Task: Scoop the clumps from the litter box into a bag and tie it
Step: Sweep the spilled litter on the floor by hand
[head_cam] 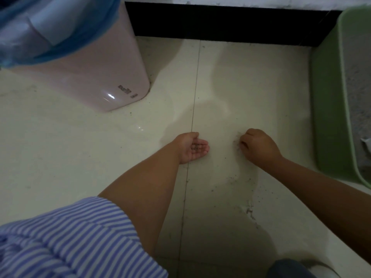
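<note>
The left hand [192, 147] lies palm up on the tiled floor [80, 157], its grip released, with dark litter grains [195, 147] cupped in it. The right hand [259, 146], fingers curled, pinches at scattered grains just beside it. The green litter box [329, 109] stands far right; the blue bag [40, 33] lines the pink bin [96, 77] far left.

Person: short sleeve [84, 233] in blue-and-white stripes, loose and creased, on the left arm. Both forearms bare; no visible rings or watch. Dark blue garment [291, 269] at lower edge.
</note>
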`<state>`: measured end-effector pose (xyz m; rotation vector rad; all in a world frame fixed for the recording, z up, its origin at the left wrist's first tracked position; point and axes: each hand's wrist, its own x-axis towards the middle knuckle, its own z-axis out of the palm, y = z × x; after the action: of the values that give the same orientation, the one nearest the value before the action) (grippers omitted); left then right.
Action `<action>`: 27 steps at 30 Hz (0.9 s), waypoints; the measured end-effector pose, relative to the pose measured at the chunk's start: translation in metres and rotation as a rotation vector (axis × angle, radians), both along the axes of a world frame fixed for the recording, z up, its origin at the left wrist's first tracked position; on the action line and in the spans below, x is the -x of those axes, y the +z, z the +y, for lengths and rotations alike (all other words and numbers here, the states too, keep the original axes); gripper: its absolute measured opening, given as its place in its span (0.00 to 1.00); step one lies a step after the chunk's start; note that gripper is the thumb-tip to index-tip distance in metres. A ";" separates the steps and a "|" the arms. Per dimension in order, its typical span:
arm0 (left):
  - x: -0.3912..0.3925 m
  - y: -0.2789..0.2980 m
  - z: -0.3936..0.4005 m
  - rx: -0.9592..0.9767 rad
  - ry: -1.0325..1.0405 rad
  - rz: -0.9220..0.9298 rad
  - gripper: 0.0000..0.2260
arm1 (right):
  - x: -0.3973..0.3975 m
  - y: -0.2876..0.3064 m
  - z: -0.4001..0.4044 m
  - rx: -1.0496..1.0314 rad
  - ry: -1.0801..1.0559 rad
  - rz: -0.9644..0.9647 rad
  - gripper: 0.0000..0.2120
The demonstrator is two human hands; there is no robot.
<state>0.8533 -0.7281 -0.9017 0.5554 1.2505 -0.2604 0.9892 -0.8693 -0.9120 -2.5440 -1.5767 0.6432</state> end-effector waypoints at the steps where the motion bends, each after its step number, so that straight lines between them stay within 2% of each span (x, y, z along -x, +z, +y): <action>1: 0.000 0.000 0.000 0.000 -0.003 -0.001 0.21 | -0.002 0.000 -0.001 -0.025 -0.020 0.017 0.02; 5: 0.000 -0.001 0.000 -0.003 -0.005 -0.004 0.21 | -0.005 0.000 -0.001 -0.052 0.044 0.074 0.11; 8: -0.001 -0.003 0.000 -0.004 -0.010 -0.001 0.20 | 0.002 -0.004 0.005 -0.048 0.088 0.064 0.09; 11: 0.000 -0.004 0.000 -0.001 -0.034 0.006 0.20 | 0.008 -0.007 -0.002 0.064 0.053 0.103 0.07; 15: 0.000 -0.001 0.000 0.032 -0.023 -0.010 0.20 | 0.010 -0.013 -0.018 0.053 0.206 -0.004 0.07; 18: 0.001 0.002 0.001 0.061 -0.021 -0.023 0.21 | 0.006 -0.009 -0.020 0.038 0.085 0.002 0.11; 21: 0.003 0.004 0.003 0.080 0.006 -0.047 0.27 | 0.003 -0.003 -0.021 -0.009 0.073 0.039 0.06; 27: 0.005 0.005 0.003 0.100 0.018 -0.068 0.32 | 0.007 -0.008 -0.015 0.065 0.059 0.009 0.15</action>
<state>0.8481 -0.7248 -0.8972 0.4634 1.1697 -0.2856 0.9824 -0.8847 -0.9197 -2.5439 -1.6608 0.7230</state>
